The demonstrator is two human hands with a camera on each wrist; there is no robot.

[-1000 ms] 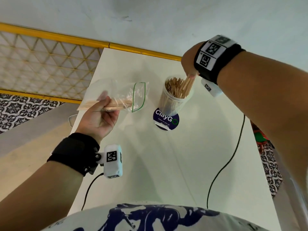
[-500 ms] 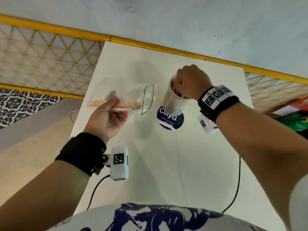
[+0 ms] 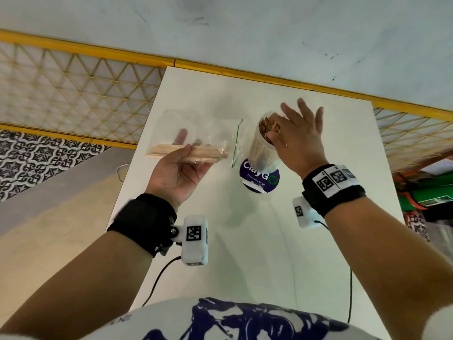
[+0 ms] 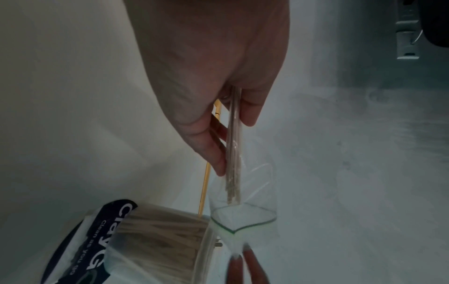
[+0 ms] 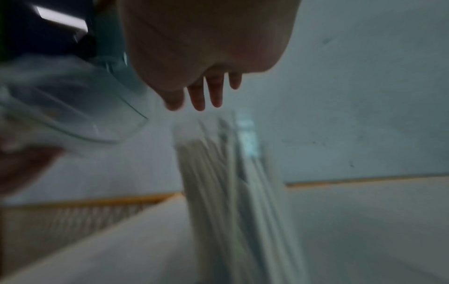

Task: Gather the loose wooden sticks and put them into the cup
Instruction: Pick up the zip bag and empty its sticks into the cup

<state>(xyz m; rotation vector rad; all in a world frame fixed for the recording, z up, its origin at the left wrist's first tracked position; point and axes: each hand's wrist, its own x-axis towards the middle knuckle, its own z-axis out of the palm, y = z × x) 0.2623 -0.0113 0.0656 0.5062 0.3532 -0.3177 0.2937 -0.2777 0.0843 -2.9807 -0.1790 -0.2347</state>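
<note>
A clear plastic cup (image 3: 259, 148) packed with wooden sticks (image 3: 267, 125) stands on the white table (image 3: 245, 241), on a round blue ClayGo sticker (image 3: 259, 179). My left hand (image 3: 179, 168) holds a clear zip bag (image 3: 196, 133) above the table, left of the cup, pinching a bundle of sticks (image 3: 186, 152) through the plastic. The bag's green-edged mouth (image 4: 243, 217) faces the cup (image 4: 155, 246). My right hand (image 3: 297, 141) hovers over the cup's right rim with fingers spread straight and nothing in it; the right wrist view is blurred.
A yellow lattice railing (image 3: 73, 94) runs behind and left of the table, with a grey wall (image 3: 245, 25) beyond. Two black cables (image 3: 350, 298) hang off the near table edge. Green and red objects (image 3: 426, 192) lie off the right side.
My right hand has dropped its sticks into the cup, then opened from a fist at the rim to spread fingers. The left hand with the bag stays put.
</note>
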